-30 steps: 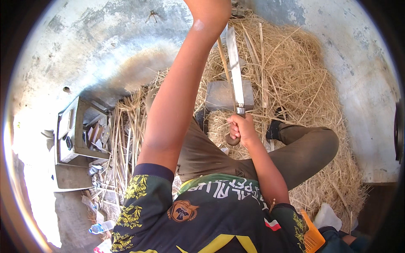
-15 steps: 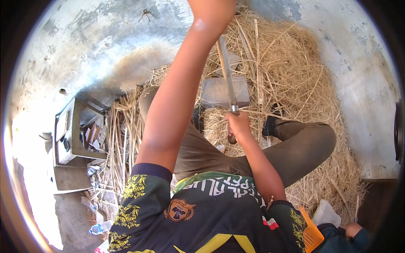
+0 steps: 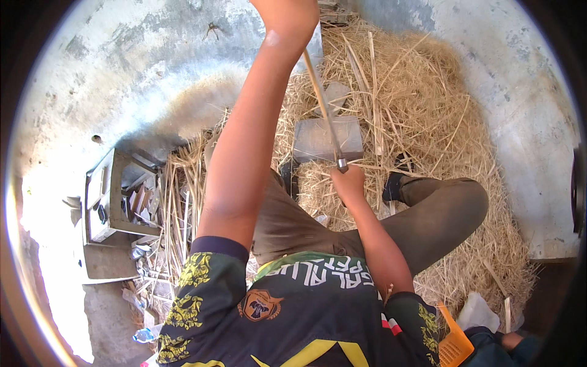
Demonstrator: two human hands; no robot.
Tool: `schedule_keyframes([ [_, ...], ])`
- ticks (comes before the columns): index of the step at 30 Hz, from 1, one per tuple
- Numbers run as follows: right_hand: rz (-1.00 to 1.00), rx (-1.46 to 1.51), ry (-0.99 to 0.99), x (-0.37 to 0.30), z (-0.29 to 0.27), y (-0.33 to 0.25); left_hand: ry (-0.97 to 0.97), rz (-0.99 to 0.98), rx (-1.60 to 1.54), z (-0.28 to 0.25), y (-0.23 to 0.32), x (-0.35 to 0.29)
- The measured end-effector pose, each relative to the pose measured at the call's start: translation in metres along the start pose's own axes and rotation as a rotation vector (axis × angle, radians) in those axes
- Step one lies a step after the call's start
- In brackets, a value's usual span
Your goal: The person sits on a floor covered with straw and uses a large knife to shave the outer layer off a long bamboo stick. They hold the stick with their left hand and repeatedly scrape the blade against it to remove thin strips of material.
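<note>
My right hand (image 3: 349,183) is closed round the handle of a long knife (image 3: 332,131), just below its metal collar. The blade points up and away, over a grey stone block (image 3: 318,139) between my legs. A narrow tan line, an edge or a thin strip, I cannot tell which, runs along the blade toward my raised left arm. My left hand (image 3: 292,15) is stretched far out at the top edge. Its fingers lie beyond the picture, so what they hold is hidden.
Loose straw-like shavings (image 3: 428,110) cover the floor ahead and to the right. Thin strips (image 3: 182,202) and a wooden box frame (image 3: 113,202) lie left. A plastic bottle (image 3: 145,334) is at lower left. An orange basket (image 3: 454,348) and another person's hand (image 3: 510,341) are at lower right.
My left hand has shifted slightly left and down. The blade tilts more to the left and has turned, looking narrower; my right hand sits slightly lower, still round the handle.
</note>
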State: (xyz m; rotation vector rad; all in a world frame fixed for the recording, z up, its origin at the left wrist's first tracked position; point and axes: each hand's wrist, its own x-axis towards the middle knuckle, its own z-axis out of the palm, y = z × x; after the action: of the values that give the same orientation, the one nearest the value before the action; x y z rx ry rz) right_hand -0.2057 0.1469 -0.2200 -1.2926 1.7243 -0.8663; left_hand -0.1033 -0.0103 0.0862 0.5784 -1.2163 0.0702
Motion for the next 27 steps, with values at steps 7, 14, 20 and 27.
schedule_keyframes([
  [7,-0.24,0.421,0.146,-0.015,-0.005,-0.036,0.017,-0.14,-0.165,-0.022,-0.009,0.01],
  [14,0.085,-0.063,0.018,0.016,0.005,0.011,-0.015,0.06,-0.003,-0.002,0.006,0.0],
  [20,0.031,0.333,0.048,-0.001,-0.001,0.005,-0.062,0.002,-0.047,-0.003,0.012,-0.001],
  [27,-0.198,0.185,0.183,0.003,0.0,-0.001,-0.056,0.047,-0.198,0.011,0.019,-0.007],
])
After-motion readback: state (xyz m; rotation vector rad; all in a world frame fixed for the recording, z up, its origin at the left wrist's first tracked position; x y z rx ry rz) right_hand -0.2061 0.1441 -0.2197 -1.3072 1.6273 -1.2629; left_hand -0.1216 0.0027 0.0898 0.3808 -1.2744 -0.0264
